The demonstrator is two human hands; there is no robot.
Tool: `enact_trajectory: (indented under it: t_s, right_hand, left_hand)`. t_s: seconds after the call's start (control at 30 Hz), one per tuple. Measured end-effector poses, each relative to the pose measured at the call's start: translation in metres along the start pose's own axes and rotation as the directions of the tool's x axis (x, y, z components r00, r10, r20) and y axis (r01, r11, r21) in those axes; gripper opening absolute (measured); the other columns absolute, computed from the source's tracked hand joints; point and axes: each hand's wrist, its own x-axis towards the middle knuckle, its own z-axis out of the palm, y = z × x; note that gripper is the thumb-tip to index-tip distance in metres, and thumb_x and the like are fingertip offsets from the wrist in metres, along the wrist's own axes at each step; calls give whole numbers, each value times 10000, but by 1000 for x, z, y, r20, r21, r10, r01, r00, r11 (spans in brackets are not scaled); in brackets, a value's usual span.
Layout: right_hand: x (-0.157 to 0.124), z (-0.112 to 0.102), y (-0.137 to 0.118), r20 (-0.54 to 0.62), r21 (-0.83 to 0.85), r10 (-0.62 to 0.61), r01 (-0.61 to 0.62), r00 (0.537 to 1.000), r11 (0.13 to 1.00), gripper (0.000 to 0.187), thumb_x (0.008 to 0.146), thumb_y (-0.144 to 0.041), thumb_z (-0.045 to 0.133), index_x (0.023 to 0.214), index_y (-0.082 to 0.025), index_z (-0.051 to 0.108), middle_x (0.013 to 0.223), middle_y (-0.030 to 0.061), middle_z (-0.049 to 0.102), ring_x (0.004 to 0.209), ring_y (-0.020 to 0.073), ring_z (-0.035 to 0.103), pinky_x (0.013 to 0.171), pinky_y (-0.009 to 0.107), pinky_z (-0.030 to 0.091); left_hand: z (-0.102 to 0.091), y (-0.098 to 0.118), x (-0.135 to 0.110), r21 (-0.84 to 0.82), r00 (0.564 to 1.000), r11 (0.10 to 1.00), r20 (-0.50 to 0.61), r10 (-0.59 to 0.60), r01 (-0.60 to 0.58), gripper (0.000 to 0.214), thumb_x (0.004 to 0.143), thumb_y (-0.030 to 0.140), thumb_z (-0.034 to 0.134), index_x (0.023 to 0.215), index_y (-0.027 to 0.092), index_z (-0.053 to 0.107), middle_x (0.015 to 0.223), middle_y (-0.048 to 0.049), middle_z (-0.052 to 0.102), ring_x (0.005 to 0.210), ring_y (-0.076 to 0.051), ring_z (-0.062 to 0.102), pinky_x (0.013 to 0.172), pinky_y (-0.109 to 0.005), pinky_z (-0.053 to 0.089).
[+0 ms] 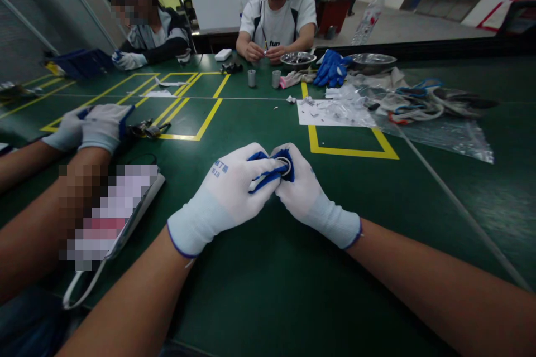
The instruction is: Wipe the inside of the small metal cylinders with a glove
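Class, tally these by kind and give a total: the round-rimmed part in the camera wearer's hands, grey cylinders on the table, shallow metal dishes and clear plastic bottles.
Round-rimmed part, between the left hand and right hand: 1
Grey cylinders: 2
Shallow metal dishes: 2
Clear plastic bottle: 1
Total: 6

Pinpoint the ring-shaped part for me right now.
In the head view, the ring-shaped part is close to centre, slightly right, between the fingers of the gloved left hand and right hand.
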Motion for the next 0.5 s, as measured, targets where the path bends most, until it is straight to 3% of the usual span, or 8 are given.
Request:
enact_trajectory:
  t_s: [0.17,0.33,0.4,0.5]
  right_hand:
    - [-2,0,-4,27,-12,1,0,1000,1000,204,861,-190,652,990,-245,503,906,18,617,822,222,641,744,380,547]
    - [-3,4,-2,-14,-141,-87,84,996,986,185,834,-145,621,909,-249,488,894,21,581,826,221,615,727,359,513]
    - [-2,6,-2,-26,-175,-126,120,992,977,197,824,-127,615,877,-252,473,875,21,569,831,225,612,735,360,504]
    - [-6,6,-13,9,-199,-156,155,988,968,206,811,-97,605,850,-249,472,873,34,571,834,231,614,738,366,506]
  left_hand:
    - [-5,1,2,-74,996,993,24,-87,88,137,949,248,671,1002,166,766,1018,-52,674,911,-206,661,804,-335,535]
    - [-5,-6,2,-198,977,958,88,-192,207,141,933,311,647,937,176,686,971,-41,677,897,-222,649,825,-370,526]
    - [-6,-9,2,-241,971,940,47,-235,240,135,931,313,625,946,183,654,936,-32,685,872,-219,647,820,-367,532]
    - [-7,-12,5,-309,937,905,-99,-336,292,104,927,292,588,952,195,618,871,-13,670,801,-197,632,761,-337,546]
